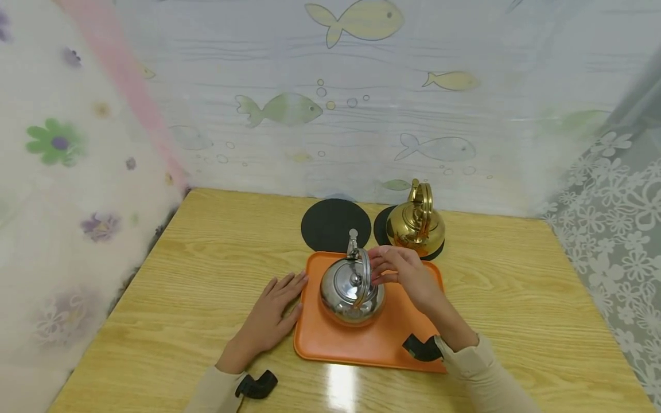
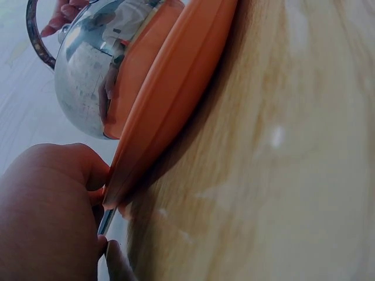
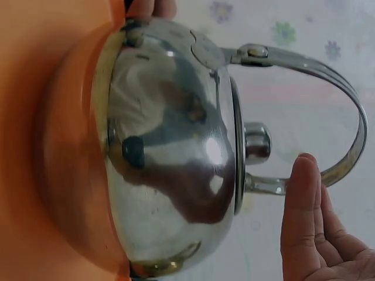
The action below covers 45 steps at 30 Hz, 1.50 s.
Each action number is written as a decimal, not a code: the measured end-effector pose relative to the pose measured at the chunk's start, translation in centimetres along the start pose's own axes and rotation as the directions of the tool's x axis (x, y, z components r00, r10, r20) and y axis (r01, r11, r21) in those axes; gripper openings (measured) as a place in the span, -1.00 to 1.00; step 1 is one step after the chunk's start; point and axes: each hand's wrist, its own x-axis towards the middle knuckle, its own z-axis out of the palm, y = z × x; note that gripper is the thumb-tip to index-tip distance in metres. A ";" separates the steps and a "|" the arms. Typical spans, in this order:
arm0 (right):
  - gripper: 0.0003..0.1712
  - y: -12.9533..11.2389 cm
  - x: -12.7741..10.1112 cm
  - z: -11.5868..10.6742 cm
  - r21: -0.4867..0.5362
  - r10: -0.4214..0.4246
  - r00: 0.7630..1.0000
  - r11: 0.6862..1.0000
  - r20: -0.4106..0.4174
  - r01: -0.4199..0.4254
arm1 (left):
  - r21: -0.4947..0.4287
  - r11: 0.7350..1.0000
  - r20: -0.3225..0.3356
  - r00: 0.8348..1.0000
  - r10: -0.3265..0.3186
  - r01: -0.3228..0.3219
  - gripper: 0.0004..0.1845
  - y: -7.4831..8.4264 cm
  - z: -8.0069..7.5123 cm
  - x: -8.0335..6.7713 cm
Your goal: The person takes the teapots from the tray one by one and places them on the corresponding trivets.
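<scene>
A shiny silver kettle point(image 1: 343, 303) stands upright on an orange tray point(image 1: 341, 347), its arched handle point(image 3: 345, 105) raised over the knobbed lid point(image 3: 256, 143). Beside the handle is my right hand point(image 1: 413, 282), fingers loosely bent and thumb straight; in the right wrist view the thumb point(image 3: 302, 205) lies close to the handle's lower part, not wrapped round it. Whether the fingertips touch the handle is hard to tell. Spread on the tabletop, my left hand point(image 1: 269, 315) touches the tray's left edge with fingers outstretched. In the left wrist view its thumb point(image 2: 88, 167) meets the tray rim point(image 2: 158, 99).
Behind the tray lie two round black mats, one bare mat point(image 1: 335, 223) and one under a gold kettle point(image 1: 405, 232) at the right. The wooden table point(image 1: 206, 246) ends at a fish-patterned curtain point(image 1: 289, 149) at the back. A flowered curtain point(image 1: 77, 189) hangs on the left.
</scene>
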 end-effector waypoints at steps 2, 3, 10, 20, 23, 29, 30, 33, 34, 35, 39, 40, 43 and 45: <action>-0.40 0.0 0.0 0.2 0.020 0.018 1.000 1.000 0.016 -0.018 | 0.005 1.000 -0.001 1.000 0.001 -0.001 -0.43 0.0 0.0 0.0; -0.40 0.1 0.0 0.3 0.038 0.026 0.999 0.999 0.023 -0.027 | 0.010 1.000 -0.001 1.000 0.003 -0.003 -0.42 -0.1 0.0 0.0; -0.49 0.7 0.1 1.0 0.190 0.036 0.994 0.980 0.105 -0.056 | 0.010 1.000 -0.003 1.000 0.004 -0.004 -0.43 -0.1 0.0 0.0; -0.47 1.3 0.4 1.6 0.306 0.081 0.991 0.946 0.108 -0.111 | 0.008 1.000 0.003 1.000 0.000 0.000 -0.43 0.0 0.0 0.0; -0.50 1.4 0.5 1.8 0.366 0.085 0.991 0.923 0.107 -0.119 | 0.007 1.000 0.003 1.000 0.000 0.000 -0.43 -0.1 0.0 0.0; -0.59 1.5 0.5 2.3 0.465 0.086 0.991 0.877 0.103 -0.124 | 0.009 1.000 0.004 1.000 -0.011 0.011 -0.43 -0.1 0.1 -0.1; -0.62 1.6 0.4 2.4 0.476 0.085 0.991 0.871 0.101 -0.123 | 0.010 1.000 0.005 1.000 -0.013 0.013 -0.43 -0.1 0.1 -0.1; -0.68 1.7 0.2 2.4 0.502 0.081 0.992 0.857 0.092 -0.117 | 0.004 1.000 0.007 1.000 -0.017 0.017 -0.43 -0.1 0.2 -0.1; -0.69 1.7 0.2 2.4 0.508 0.078 0.993 0.854 0.089 -0.112 | 0.002 1.000 0.008 1.000 -0.017 0.017 -0.43 0.0 0.3 -0.1; -0.71 1.7 0.1 2.4 0.513 0.075 0.994 0.852 0.085 -0.108 | 0.000 1.000 0.007 1.000 -0.019 0.019 -0.43 0.0 0.3 -0.1; -0.72 1.8 -0.1 2.5 0.516 0.081 0.995 0.851 0.054 -0.097 | 0.003 1.000 0.001 1.000 -0.020 0.020 -0.42 0.0 0.3 -0.1; -0.72 2.2 0.0 2.4 0.513 0.085 0.995 0.853 0.049 -0.098 | 0.006 1.000 -0.002 1.000 -0.018 0.018 -0.42 0.1 0.2 -0.1; -0.66 2.6 -0.1 2.6 0.476 0.126 0.992 0.872 0.011 -0.116 | 0.021 1.000 -0.010 1.000 -0.019 0.019 -0.42 0.1 0.1 -0.1; -0.58 2.8 -0.1 2.7 0.440 0.153 0.988 0.888 -0.011 -0.133 | 0.023 1.000 -0.015 1.000 -0.020 0.021 -0.42 0.1 0.1 0.0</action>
